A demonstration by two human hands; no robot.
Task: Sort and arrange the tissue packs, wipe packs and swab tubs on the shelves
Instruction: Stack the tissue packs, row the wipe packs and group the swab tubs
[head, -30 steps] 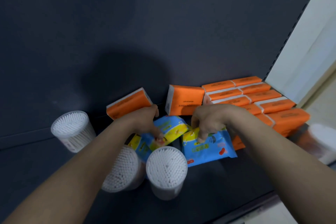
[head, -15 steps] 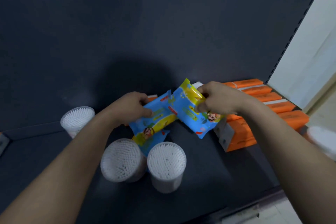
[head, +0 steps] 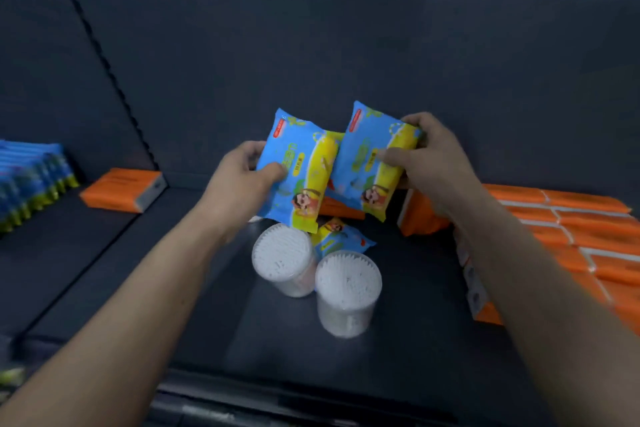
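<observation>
Gripped in the left hand (head: pixel 242 180) is a blue-and-yellow plastic wipe pack (head: pixel 298 170), thumb on its printed front and fingers behind. A second matching wipe pack (head: pixel 374 163) is pinched the same way in the right hand (head: pixel 429 156). Both are held above the dark grey shelf (head: pixel 138 288), side by side, edges overlapping. A block of orange tissue packs (head: pixel 571 229) is laid along the shelf's right end. A row of blue wipe packs (head: pixel 31 177) is stood on edge in the next bay at far left, with a lone orange tissue pack (head: pixel 121 192) near it. Each held pack is carried with its long axis near upright, the top leaned slightly left, red label corner uppermost, cartoon face lowest, front turned to the camera. Two clear swab tubs (head: pixel 282 260) are stood directly below, with a third wipe pack (head: pixel 341 236) lying behind them. The held pair is probably meant for the left row. It should be lifted clear of the tubs, carried across and set on edge to match.
</observation>
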